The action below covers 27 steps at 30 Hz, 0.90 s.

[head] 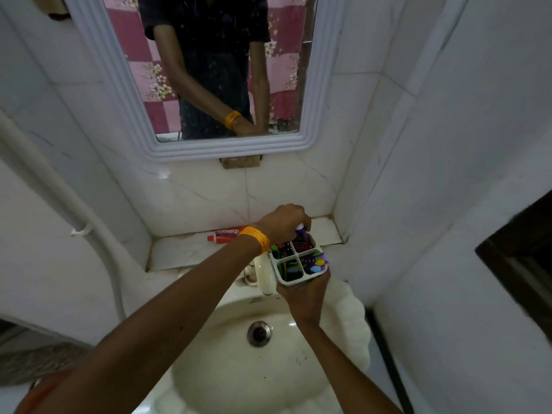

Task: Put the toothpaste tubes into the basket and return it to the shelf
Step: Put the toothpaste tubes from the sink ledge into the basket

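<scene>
My right hand [304, 297] grips from below a small white basket [298, 282] with four compartments, held above the sink's back edge. Toothbrushes with coloured handles fill its near compartments. My left hand [282, 224], with an orange bangle at the wrist, is closed on a dark red and purple tube with a white cap [301, 234], which stands in the basket's far right compartment. A red toothpaste tube [227, 235] lies flat on the marble shelf [185, 252] to the left, partly hidden behind my left wrist.
A cream washbasin [239, 369] with a metal drain lies below, its white tap [265, 274] just left of the basket. A framed mirror [209, 85] hangs above the shelf. Tiled walls close in on both sides, and a white pipe [98, 243] runs down the left.
</scene>
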Motion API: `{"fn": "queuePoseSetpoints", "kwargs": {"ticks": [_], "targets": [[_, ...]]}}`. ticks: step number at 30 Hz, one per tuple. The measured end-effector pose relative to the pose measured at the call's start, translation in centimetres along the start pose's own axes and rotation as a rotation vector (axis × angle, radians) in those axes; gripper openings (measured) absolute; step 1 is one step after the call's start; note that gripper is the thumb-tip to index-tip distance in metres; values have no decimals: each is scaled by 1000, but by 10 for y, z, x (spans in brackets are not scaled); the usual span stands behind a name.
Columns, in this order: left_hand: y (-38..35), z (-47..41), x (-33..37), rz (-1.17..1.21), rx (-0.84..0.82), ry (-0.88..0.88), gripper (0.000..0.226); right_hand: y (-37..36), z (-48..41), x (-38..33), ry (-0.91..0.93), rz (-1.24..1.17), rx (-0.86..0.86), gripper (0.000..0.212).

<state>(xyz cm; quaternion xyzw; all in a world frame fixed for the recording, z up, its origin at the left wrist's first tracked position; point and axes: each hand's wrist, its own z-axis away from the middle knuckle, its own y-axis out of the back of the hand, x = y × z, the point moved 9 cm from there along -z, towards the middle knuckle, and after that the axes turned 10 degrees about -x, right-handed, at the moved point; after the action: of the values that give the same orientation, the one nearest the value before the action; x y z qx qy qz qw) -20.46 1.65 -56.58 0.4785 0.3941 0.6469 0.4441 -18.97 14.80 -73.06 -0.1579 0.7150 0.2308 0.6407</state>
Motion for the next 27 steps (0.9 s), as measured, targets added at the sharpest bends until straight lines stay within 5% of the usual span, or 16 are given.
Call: {"fn": "queuePoseSetpoints", "kwargs": {"ticks": [21,27], "targets": [[-31,-5,-5,74,-148,17,31,-9,-8,-9,-31,72,1,129],[-21,-14,-7,93,47,76,25,-7,-5,-11,-37,103,3,127]]}}
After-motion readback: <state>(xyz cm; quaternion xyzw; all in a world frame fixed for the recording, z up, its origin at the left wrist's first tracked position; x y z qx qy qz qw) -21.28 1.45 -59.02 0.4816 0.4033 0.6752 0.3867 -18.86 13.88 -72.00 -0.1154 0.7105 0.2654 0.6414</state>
